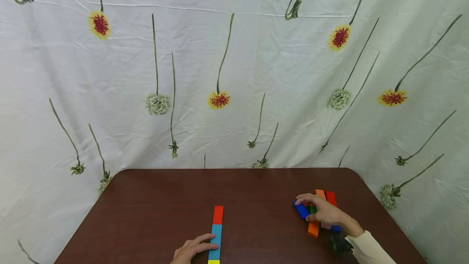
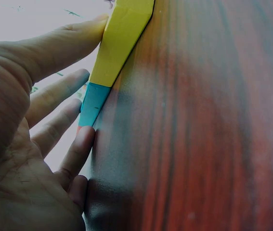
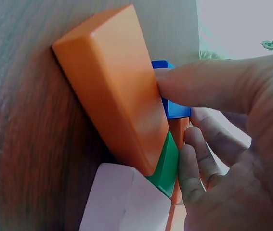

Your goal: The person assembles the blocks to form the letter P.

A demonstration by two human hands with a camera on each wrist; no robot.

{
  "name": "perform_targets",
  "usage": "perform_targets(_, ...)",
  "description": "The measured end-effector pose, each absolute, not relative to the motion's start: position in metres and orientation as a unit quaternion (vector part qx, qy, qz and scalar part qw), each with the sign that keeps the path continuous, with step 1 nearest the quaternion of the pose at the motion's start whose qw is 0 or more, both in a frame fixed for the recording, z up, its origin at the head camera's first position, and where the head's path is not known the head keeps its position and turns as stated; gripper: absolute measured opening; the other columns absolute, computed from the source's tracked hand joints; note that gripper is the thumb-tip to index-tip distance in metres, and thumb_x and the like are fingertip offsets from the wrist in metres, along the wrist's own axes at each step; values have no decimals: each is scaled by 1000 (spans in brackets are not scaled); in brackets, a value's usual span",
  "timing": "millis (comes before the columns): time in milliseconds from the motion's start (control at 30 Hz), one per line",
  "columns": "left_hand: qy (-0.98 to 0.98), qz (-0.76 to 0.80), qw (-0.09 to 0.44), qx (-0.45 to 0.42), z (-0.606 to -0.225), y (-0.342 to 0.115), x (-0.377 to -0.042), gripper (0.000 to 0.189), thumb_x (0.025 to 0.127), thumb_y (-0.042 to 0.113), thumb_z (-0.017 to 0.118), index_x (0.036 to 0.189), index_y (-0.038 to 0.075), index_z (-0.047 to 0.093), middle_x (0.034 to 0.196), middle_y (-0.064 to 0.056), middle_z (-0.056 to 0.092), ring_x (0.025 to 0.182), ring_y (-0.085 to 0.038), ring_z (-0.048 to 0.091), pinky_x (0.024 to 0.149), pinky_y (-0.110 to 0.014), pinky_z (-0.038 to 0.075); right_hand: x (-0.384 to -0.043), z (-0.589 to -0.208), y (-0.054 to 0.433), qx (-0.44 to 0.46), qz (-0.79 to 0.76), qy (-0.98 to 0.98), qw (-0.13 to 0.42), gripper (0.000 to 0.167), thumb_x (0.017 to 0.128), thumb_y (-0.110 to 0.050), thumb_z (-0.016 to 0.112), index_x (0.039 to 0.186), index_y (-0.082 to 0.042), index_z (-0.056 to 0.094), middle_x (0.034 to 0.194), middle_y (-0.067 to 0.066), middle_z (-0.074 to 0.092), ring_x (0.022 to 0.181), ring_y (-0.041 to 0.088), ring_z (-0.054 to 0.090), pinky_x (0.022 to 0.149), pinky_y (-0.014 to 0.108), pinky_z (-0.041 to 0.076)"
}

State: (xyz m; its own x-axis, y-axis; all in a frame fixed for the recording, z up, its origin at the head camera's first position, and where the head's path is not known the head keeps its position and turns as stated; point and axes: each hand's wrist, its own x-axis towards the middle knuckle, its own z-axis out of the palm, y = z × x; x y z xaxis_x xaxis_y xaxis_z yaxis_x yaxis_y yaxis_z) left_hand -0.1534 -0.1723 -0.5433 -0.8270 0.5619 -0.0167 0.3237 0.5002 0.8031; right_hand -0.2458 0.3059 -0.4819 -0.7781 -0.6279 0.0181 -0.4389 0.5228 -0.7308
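Note:
A straight row on the table has a red block (image 1: 218,215) at its far end, a light blue one (image 1: 216,240) in the middle and a yellow one (image 2: 122,45) nearest the person. My left hand (image 1: 189,249) lies along the row's left side, fingers extended, fingertips touching the light blue block. At the right, my right hand (image 1: 326,212) pinches a dark blue block (image 1: 302,212) between thumb and fingers, at the edge of a loose pile. Around it lie an orange block (image 3: 117,86), a green block (image 3: 166,166) and a pale pinkish block (image 3: 124,202).
Another red block (image 1: 331,198) lies at the pile's far right. A dark object (image 1: 340,244) sits beside the right wrist, its kind unclear. Behind the brown table (image 1: 165,199) hangs a white flowered cloth (image 1: 194,72).

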Motion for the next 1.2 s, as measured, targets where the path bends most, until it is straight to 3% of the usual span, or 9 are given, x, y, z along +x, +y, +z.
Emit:
perform_targets(167, 854, 427, 140, 262, -545, -173, -154, 39, 92, 34, 72, 130, 26, 68, 149, 5, 49, 122, -54, 46, 76, -71, 37, -246, -483, 304, -305, -359, 875, 113, 38, 86, -6, 75, 122, -2, 62, 139, 31, 50, 123, 51, 48, 100, 42, 48)
perform_targets(433, 855, 423, 136, 268, -546, -174, -155, 38, 93, 33, 71, 131, 26, 67, 149, 8, 48, 119, -49, 48, 77, -64, 40, -247, -484, 297, -302, -335, 888, 89, 36, 85, -13, 80, 117, -7, 66, 131, 22, 57, 117, 41, 53, 98, 36, 49)
perform_targets(667, 856, 422, 132, 268, -545, -173, -154, 38, 93, 34, 70, 130, 26, 68, 148, 7, 50, 119, -51, 48, 77, -68, 40, -247, -485, 295, -291, -322, 898, 78, 36, 83, -16, 82, 115, -10, 67, 127, 14, 60, 113, 35, 54, 95, 38, 50)
perform_targets(1200, 856, 422, 136, 265, -548, -174, -156, 37, 93, 34, 70, 130, 27, 68, 148, 9, 49, 118, -48, 49, 77, -69, 39, -248, -482, 284, -277, -298, 912, 51, 37, 83, -24, 83, 115, -14, 67, 124, 11, 62, 104, 29, 54, 86, 37, 51)
